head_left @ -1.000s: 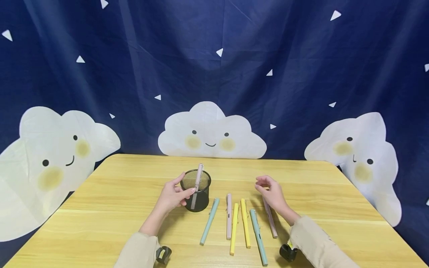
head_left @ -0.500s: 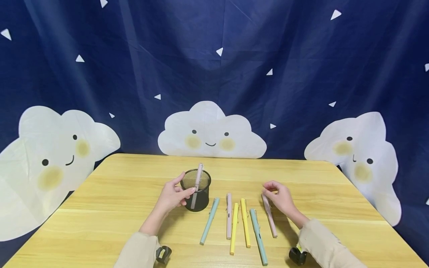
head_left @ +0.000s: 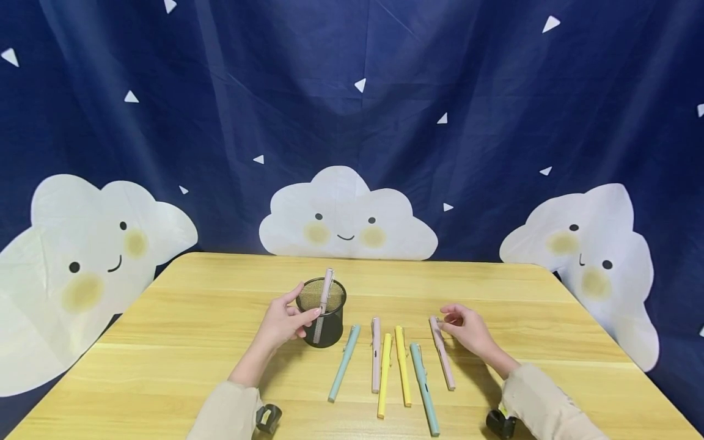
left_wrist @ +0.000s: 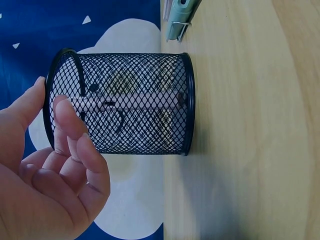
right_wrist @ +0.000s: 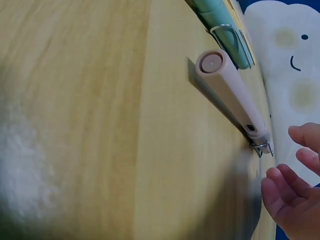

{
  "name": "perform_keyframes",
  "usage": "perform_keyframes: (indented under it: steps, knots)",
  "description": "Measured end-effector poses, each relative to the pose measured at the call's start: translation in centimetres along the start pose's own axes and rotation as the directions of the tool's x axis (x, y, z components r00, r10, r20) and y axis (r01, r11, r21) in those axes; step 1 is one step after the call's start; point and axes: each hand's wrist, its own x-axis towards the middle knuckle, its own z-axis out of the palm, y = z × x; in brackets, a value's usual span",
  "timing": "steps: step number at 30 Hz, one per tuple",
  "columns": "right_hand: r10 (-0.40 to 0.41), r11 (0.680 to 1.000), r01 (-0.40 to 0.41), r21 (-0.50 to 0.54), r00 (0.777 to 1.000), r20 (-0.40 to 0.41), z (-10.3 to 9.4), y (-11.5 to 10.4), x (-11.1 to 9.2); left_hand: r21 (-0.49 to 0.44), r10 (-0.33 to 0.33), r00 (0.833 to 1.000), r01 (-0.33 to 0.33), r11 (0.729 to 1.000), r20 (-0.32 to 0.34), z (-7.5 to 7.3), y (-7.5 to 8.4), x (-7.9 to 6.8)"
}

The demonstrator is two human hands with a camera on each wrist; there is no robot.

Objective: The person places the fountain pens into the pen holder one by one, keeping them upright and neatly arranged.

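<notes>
A black mesh pen holder (head_left: pixel 330 324) stands upright on the table, with one pale pink pen (head_left: pixel 327 290) leaning inside it. My left hand (head_left: pixel 280 321) holds the holder by its near left side, thumb across the front and a finger at the rim; the left wrist view shows the mesh cup (left_wrist: pixel 135 130) close up. Over to the right, my right hand (head_left: pixel 467 330) hovers beside the cap end of another pale pink pen (head_left: pixel 442 357). In the right wrist view a small gap separates its loosely bent fingers (right_wrist: pixel 285 187) from that pink pen (right_wrist: pixel 235 95).
Between the hands lie two blue-green pens (head_left: pixel 343 363), a pink pen (head_left: pixel 376 354) and two yellow pens (head_left: pixel 403 366), roughly side by side. They rest on a wood-grain table (head_left: pixel 165 342). Behind its far edge hangs a dark blue cloth (head_left: pixel 308 79) with white clouds.
My right hand has moved to the right and toward me, from over the rightmost pink pen's cap end to just right of it. The left hand and holder stay put.
</notes>
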Motion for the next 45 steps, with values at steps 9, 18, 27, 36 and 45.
perform_keyframes:
  steps: [9,18,27,36,45]
  knots:
    - [0.119,0.988,-0.133,0.073,0.978,0.174,-0.59,-0.41,-0.14,-0.004,-0.01,1.0,0.01,1.0,0.003,-0.01,0.1,-0.03]
    - [0.148,0.977,-0.186,0.101,0.943,0.297,-0.61,-0.28,-0.16,0.006,-0.011,1.0,0.011,1.0,0.002,-0.02,0.26,-0.13]
    - [0.165,0.971,-0.215,0.103,0.919,0.358,-0.56,-0.61,-0.06,0.019,-0.015,1.0,0.015,1.0,-0.01,0.02,0.22,-0.11]
    - [0.225,0.961,-0.263,0.085,0.923,0.313,-0.1,-0.48,0.12,0.012,-0.017,1.0,0.017,1.0,-0.005,0.03,0.29,-0.15]
    - [0.267,0.951,-0.299,0.079,0.923,0.277,0.35,-0.6,0.24,0.01,-0.017,1.0,0.018,1.0,-0.008,0.02,0.31,-0.14]
